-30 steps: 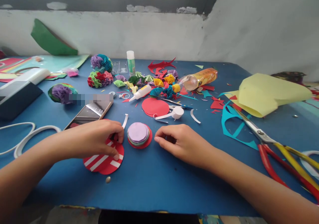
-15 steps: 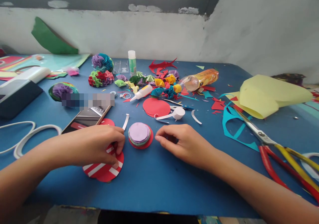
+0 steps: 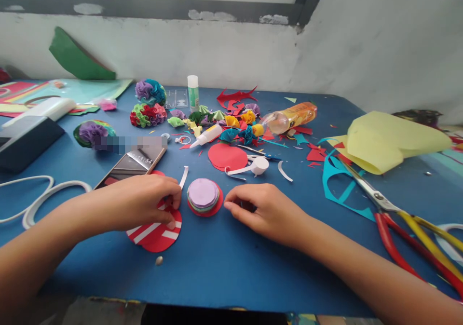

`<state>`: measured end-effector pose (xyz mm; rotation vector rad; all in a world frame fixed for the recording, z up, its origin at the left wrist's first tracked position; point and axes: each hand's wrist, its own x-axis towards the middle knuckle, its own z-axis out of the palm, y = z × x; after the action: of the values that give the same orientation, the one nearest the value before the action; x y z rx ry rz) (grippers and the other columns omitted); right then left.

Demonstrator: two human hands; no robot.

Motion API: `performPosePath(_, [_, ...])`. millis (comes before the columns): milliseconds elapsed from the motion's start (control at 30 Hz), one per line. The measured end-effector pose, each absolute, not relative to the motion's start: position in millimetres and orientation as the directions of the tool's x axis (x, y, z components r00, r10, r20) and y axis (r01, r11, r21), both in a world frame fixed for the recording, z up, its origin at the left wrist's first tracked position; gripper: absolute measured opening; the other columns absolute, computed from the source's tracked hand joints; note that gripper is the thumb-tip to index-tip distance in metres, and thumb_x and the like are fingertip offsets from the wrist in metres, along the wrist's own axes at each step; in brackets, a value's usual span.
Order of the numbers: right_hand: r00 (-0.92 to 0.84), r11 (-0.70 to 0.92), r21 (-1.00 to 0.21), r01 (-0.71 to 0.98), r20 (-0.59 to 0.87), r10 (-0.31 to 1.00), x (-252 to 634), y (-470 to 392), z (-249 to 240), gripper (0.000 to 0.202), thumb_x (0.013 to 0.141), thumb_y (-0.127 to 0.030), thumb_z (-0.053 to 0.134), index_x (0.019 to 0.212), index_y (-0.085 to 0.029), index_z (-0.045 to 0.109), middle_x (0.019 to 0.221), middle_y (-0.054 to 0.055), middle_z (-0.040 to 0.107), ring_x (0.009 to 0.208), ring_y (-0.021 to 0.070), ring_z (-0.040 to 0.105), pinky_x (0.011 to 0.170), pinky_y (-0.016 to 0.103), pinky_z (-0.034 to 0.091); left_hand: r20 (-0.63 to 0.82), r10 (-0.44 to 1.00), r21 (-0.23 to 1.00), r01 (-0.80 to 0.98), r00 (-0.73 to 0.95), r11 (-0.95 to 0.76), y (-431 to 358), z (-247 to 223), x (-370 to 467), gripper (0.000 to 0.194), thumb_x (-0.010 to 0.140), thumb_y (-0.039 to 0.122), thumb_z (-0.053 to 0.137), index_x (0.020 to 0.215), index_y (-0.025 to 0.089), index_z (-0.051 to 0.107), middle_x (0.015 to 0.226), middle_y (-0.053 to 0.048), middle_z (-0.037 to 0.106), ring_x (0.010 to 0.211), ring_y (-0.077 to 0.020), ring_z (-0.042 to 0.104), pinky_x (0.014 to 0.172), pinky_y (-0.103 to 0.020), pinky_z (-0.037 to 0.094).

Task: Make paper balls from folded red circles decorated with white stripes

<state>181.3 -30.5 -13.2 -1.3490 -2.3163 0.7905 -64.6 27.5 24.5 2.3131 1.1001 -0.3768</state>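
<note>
My left hand rests on red paper pieces with white strips on them, its thumb on the paper and its fingers bent, apart from the thumb. Part of the paper is hidden under this hand. To its right lies a small round stack of paper discs, lilac on top, green layers below and red at the base. Just right of that stack is my right hand, thumb and forefinger tips drawn together. Nothing shows between them, and they do not seem to touch the stack.
A phone lies beyond my left hand. Red discs, a white strip roll, a glue bottle, a glue stick and a drink bottle lie farther back. Large scissors are at right; a pebble-like bit is near the front.
My left hand has slid the red paper slightly away from the front edge, and the pebble-like bit now shows clear of it. My right hand stays nearly still.
</note>
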Motion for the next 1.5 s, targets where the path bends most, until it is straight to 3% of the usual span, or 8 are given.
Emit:
performPosePath(133, [-0.498,0.409,-0.596,0.691,0.017,0.867,180.7,-30.9,-13.9,0.017,0.087,-0.024,0.05,0.089,-0.017,0.065,0.079,0.003,0.068,0.063,0.012,0.056,0.058,0.022,0.039,-0.476,0.597,0.397,0.764,0.645,-0.509,26.8,26.7,-65.1,0.009,0.075,0.03,0.058,0.07,0.023,0.056,0.074,0.003,0.06,0.061,-0.0124,0.054,0.051,-0.022,0.035])
performPosePath(333, [-0.483,0.417,-0.588,0.693,0.05,0.874,182.5,-32.1,-12.5,0.017,0.087,-0.024,0.05,0.088,-0.017,0.065,0.079,0.003,0.068,0.062,0.012,0.056,0.058,0.022,0.039,-0.515,0.603,0.433,0.791,0.61,-0.431,28.2,28.3,-62.8,0.007,0.074,0.027,0.058,0.08,0.026,0.062,0.074,0.003,0.064,0.064,-0.0145,0.058,0.05,-0.022,0.037])
performPosePath(767, [-0.467,0.41,-0.583,0.701,0.06,0.882,184.0,-32.8,-12.2,0.018,0.087,-0.025,0.049,0.093,-0.018,0.065,0.079,0.003,0.068,0.062,0.0122,0.057,0.057,0.023,0.039,-0.48,0.587,0.441,0.757,0.653,-0.482,29.2,28.4,-64.4,0.007,0.074,0.03,0.059,0.073,0.023,0.059,0.072,0.002,0.059,0.063,-0.0133,0.053,0.052,-0.022,0.035])
performPosePath(967, [-0.469,0.413,-0.581,0.701,0.06,0.881,183.0,-31.9,-11.5,0.018,0.087,-0.025,0.049,0.093,-0.018,0.065,0.079,0.003,0.069,0.061,0.0124,0.057,0.057,0.023,0.04,-0.525,0.586,0.435,0.786,0.617,-0.439,30.2,29.8,-62.3,0.009,0.075,0.026,0.058,0.082,0.027,0.063,0.074,0.003,0.064,0.067,-0.0141,0.057,0.054,-0.021,0.038])
performPosePath(1067, [-0.461,0.415,-0.592,0.691,0.082,0.884,183.0,-31.8,-12.1,0.018,0.087,-0.025,0.05,0.093,-0.018,0.065,0.078,0.002,0.068,0.063,0.0125,0.058,0.058,0.023,0.04,-0.479,0.566,0.479,0.74,0.671,-0.472,31.3,35.2,-64.0,0.013,0.079,0.023,0.053,0.085,0.027,0.064,0.08,0.003,0.064,0.073,-0.0131,0.056,0.062,-0.02,0.04])
performPosePath(1167, [-0.433,0.408,-0.618,0.672,0.118,0.893,183.8,-32.8,-12.3,0.019,0.088,-0.026,0.049,0.095,-0.018,0.064,0.077,0.002,0.067,0.064,0.0127,0.057,0.058,0.023,0.04,-0.417,0.604,0.519,0.723,0.68,-0.457,32.1,44.0,-68.1,0.012,0.086,0.028,0.049,0.083,0.024,0.06,0.074,0.003,0.058,0.067,-0.0115,0.051,0.058,-0.02,0.039])
performPosePath(1300, [-0.396,0.372,-0.72,0.585,0.147,0.907,184.2,-36.1,-8.0,0.02,0.088,-0.031,0.05,0.097,-0.018,0.063,0.079,0.002,0.066,0.066,0.0119,0.057,0.061,0.023,0.042,-0.357,0.661,0.671,0.674,0.66,-0.311,28.6,50.5,-69.2,0.016,0.09,0.034,0.046,0.083,0.022,0.054,0.068,0.004,0.049,0.062,-0.0092,0.045,0.053,-0.018,0.037])
performPosePath(1500, [-0.472,0.194,-0.923,0.331,0.016,0.882,177.9,-41.1,1.2,0.022,0.086,-0.034,0.055,0.1,-0.018,0.062,0.089,0.002,0.067,0.076,0.0119,0.058,0.066,0.021,0.045,-0.245,0.695,0.921,0.385,0.676,-0.05,14.4,35.1,-52.6,0.014,0.089,0.032,0.051,0.083,0.02,0.052,0.071,0.005,0.05,0.063,-0.0065,0.046,0.056,-0.016,0.039])
